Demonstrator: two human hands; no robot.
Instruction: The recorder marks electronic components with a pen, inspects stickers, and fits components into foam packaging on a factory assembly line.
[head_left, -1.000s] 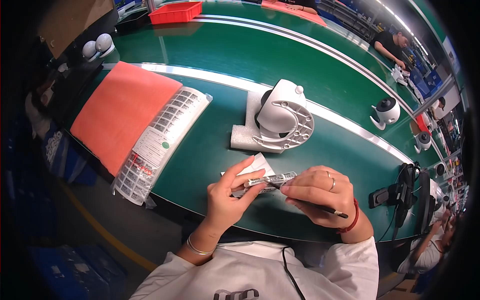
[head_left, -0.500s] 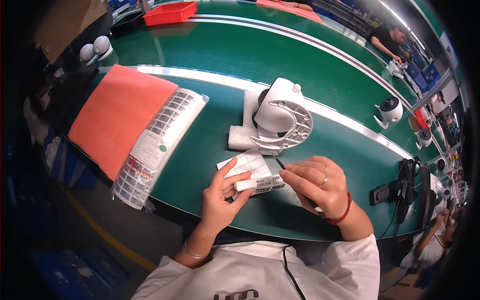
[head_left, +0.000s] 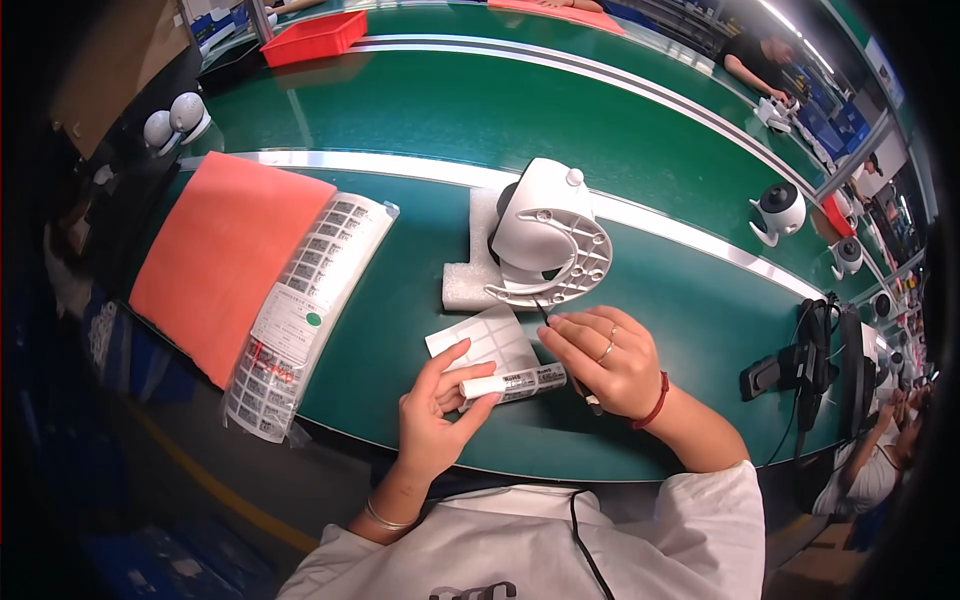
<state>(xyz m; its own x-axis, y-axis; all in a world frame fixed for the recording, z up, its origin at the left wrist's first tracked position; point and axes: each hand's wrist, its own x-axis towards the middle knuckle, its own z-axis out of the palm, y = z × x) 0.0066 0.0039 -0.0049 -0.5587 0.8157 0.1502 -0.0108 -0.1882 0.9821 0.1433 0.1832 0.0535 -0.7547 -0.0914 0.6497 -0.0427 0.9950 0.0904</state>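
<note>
My left hand [head_left: 437,415] is closed on a partly rolled sheet of labels [head_left: 512,384], its white backing [head_left: 488,340] spread out beyond the fingers. My right hand [head_left: 612,362] pinches dark, slim tweezers [head_left: 543,312], whose tip meets the near edge of a white camera's base. That white camera [head_left: 545,232] lies on its side, the ribbed underside of its curved base towards me. A white foam block [head_left: 466,288] sits under and beside it. Whether a label is at the tip is too small to tell.
Left of my hands lie an orange foam sheet [head_left: 225,260] and a bagged stack of label sheets [head_left: 310,310]. A black device with cables [head_left: 800,375] is at the right. Across the metal strip, more white cameras [head_left: 778,212] stand on the green belt, with a red tray [head_left: 315,38] farther back.
My right hand has brought the tweezers' tip up to the edge of the camera base, where a small label showed before. My left hand keeps its hold on the label sheet. The view has shifted slightly.
</note>
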